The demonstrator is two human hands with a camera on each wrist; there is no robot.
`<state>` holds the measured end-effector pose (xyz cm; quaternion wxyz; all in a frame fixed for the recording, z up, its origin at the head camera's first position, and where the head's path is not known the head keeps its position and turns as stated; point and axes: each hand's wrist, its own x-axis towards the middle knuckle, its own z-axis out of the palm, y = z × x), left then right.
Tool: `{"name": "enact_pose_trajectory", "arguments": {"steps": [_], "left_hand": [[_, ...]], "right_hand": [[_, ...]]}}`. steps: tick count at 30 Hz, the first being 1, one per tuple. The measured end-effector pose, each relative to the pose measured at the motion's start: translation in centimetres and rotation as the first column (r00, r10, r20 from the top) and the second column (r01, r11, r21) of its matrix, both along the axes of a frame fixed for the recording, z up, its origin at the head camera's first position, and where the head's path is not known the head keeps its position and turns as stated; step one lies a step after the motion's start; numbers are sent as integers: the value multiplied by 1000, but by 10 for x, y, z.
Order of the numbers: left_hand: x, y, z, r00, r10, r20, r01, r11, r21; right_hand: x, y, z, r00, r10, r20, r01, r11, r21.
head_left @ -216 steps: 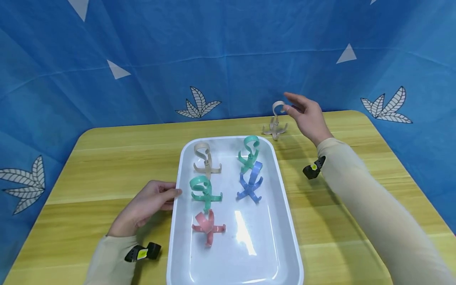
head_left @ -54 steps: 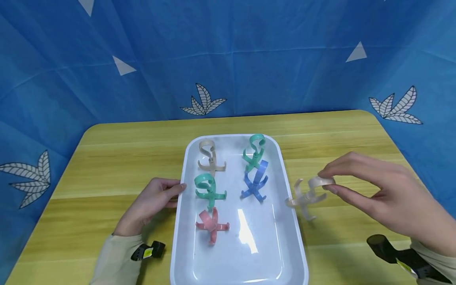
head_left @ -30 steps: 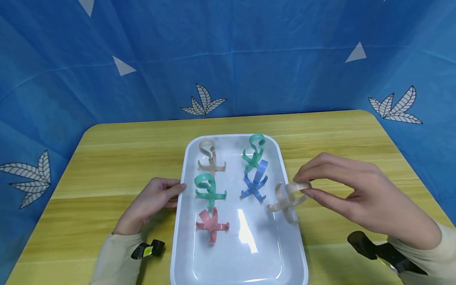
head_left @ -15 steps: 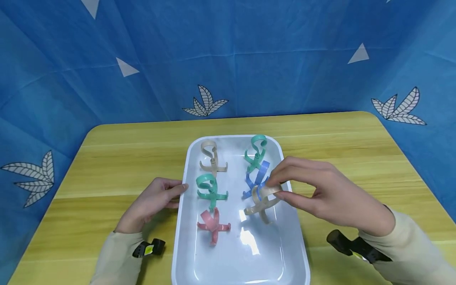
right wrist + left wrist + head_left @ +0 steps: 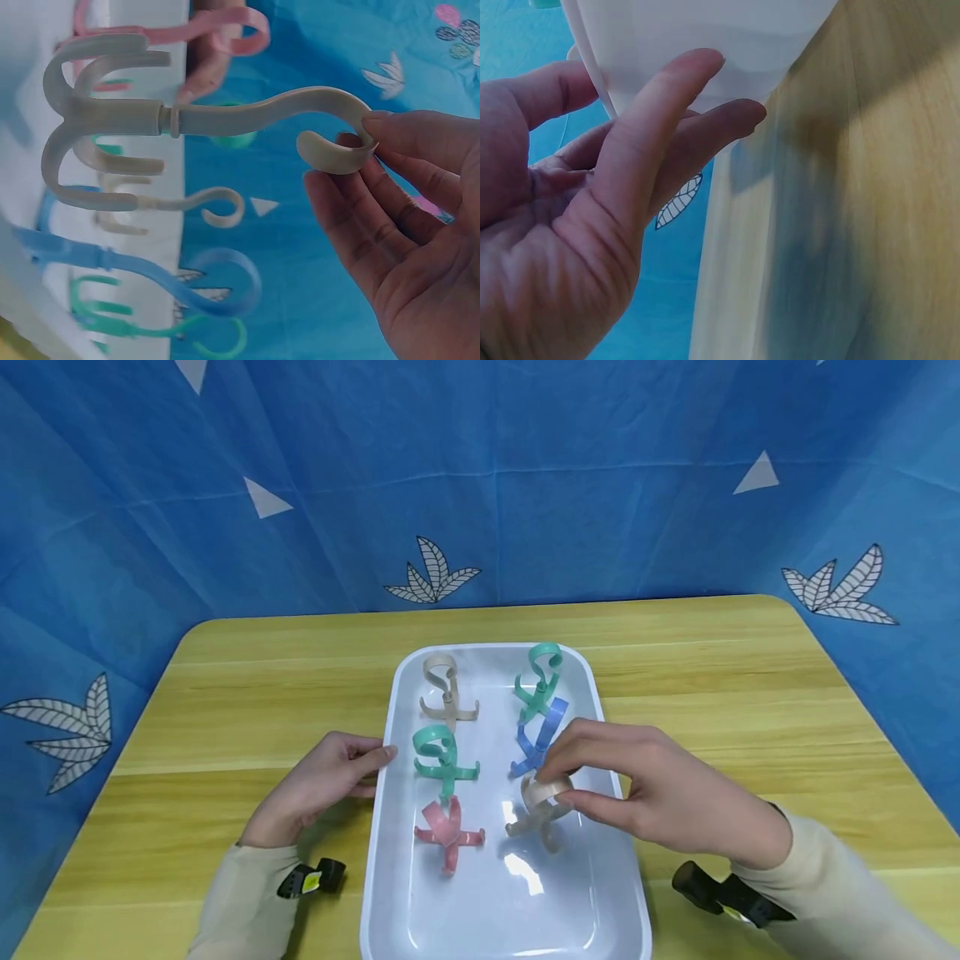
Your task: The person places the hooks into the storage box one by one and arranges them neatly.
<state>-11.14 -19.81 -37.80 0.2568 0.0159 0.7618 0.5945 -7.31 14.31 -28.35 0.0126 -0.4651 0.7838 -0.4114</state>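
My right hand (image 5: 645,785) pinches the curled top of a beige hanging hook (image 5: 112,116) between thumb and fingers. This hook (image 5: 543,818), with several upturned prongs, is upright inside the white tray (image 5: 506,918), just in front of a blue hook (image 5: 536,747). Whether its prongs touch the tray floor I cannot tell. My left hand (image 5: 322,785) grips the tray's left edge, thumb at the rim and fingers along the outer wall, as the left wrist view shows.
In the tray's left column stand a beige hook (image 5: 450,702), a green hook (image 5: 446,768) and a pink hook (image 5: 450,837). Another green hook (image 5: 537,693) stands at back right. A wooden table (image 5: 262,693) lies beneath, with a blue curtain (image 5: 480,485) behind.
My right hand has brought the beige hook from the table's back right, over the tray's right rim, leftward and down into the tray. My left hand has stayed at the tray's edge.
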Motion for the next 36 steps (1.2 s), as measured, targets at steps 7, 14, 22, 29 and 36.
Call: {"name": "enact_pose_trajectory", "arguments": {"steps": [7,14,22,29,36], "left_hand": [[1,-4,1,1000,-8,-21,8,1000,-15],[-1,-2,-1,1000,-8,-16,8,1000,-29],[-1,0,-1,1000,-22,-7,21,998,-54],[0,2,0,999,-38,-9,37,999,-40],[-6,-9,12,984,-28,-173,-10,977,-214]], "right_hand": [[0,-4,-14,997,18,73,-22,998,57],[4,-2,-18,996,0,88,-9,994,106],[9,6,-21,996,-44,74,34,990,138],[7,13,-24,989,-121,81,109,984,140],[-12,38,-22,932,-359,-50,362,927,97]]}}
